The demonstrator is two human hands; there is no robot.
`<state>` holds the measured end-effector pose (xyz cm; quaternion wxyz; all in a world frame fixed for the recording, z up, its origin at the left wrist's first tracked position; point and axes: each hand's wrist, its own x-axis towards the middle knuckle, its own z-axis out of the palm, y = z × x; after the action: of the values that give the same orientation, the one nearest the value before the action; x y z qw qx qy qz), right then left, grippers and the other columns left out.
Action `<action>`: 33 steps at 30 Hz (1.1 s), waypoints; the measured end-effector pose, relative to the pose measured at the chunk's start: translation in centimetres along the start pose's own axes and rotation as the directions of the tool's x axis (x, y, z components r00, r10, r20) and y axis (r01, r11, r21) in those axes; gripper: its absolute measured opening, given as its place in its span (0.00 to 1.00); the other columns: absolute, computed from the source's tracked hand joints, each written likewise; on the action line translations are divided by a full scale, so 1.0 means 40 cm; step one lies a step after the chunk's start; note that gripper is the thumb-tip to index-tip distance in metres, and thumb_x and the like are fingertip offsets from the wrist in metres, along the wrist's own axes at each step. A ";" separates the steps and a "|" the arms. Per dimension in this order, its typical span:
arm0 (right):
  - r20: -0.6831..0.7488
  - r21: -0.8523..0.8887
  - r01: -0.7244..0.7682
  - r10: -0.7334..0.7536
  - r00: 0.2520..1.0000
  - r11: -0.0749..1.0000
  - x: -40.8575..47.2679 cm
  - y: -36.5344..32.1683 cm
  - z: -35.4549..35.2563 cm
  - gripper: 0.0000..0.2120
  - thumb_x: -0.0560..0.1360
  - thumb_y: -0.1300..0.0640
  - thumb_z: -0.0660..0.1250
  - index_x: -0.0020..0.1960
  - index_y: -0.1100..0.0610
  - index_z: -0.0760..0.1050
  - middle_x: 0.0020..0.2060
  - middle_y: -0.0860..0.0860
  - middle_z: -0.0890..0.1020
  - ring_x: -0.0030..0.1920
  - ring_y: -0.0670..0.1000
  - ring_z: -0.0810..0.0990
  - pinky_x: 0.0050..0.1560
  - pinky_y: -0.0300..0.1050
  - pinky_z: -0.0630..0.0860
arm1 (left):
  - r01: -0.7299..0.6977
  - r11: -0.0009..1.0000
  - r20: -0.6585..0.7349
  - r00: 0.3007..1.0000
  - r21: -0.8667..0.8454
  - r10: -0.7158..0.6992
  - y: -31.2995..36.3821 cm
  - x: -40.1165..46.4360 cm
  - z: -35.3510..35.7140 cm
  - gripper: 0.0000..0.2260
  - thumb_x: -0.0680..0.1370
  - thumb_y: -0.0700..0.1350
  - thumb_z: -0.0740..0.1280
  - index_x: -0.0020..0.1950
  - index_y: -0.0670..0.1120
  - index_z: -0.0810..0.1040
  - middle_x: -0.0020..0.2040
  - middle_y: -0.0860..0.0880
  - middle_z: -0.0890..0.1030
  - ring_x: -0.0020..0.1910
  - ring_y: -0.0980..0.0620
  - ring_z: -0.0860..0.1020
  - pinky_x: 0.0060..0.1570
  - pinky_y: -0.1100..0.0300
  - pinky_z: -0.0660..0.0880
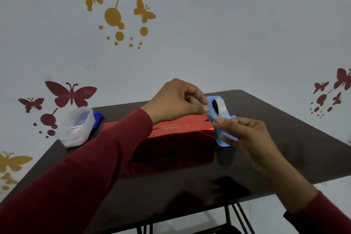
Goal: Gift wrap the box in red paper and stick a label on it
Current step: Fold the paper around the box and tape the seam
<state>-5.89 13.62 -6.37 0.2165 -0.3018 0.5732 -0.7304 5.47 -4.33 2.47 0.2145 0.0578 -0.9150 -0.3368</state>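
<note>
A box wrapped in red paper [176,138] lies on the dark table [284,138], with paper flaps meeting on its top. Right of it stands a light blue tape dispenser [220,112] with a roll of clear tape. My left hand [176,100] hovers over the box and pinches the tape end near the roll. My right hand [245,137] grips the dispenser's lower part, its fingers curled round the blue body. The pulled tape strip between the hands is barely visible.
A clear plastic container [77,127] with small paper pieces inside stands at the table's left, with its blue lid [96,119] behind it. The wall behind carries butterfly decals. The table's front and right edges are close.
</note>
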 end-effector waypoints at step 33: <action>0.170 -0.739 -0.235 0.512 0.842 0.631 0.315 0.017 0.413 0.09 0.69 0.59 0.82 0.44 0.61 0.84 0.29 0.50 0.83 0.24 0.43 0.74 0.23 0.33 0.70 | 0.707 0.701 -0.405 0.616 -0.093 -0.675 -0.279 -0.180 -0.155 0.10 0.66 0.42 0.78 0.29 0.44 0.79 0.30 0.47 0.85 0.15 0.60 0.67 0.27 0.64 0.65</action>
<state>-3.66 -6.59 -1.95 0.3391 -0.3621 0.8032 -0.3297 14.23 -14.75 -2.99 0.2525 0.4826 -0.7674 -0.3384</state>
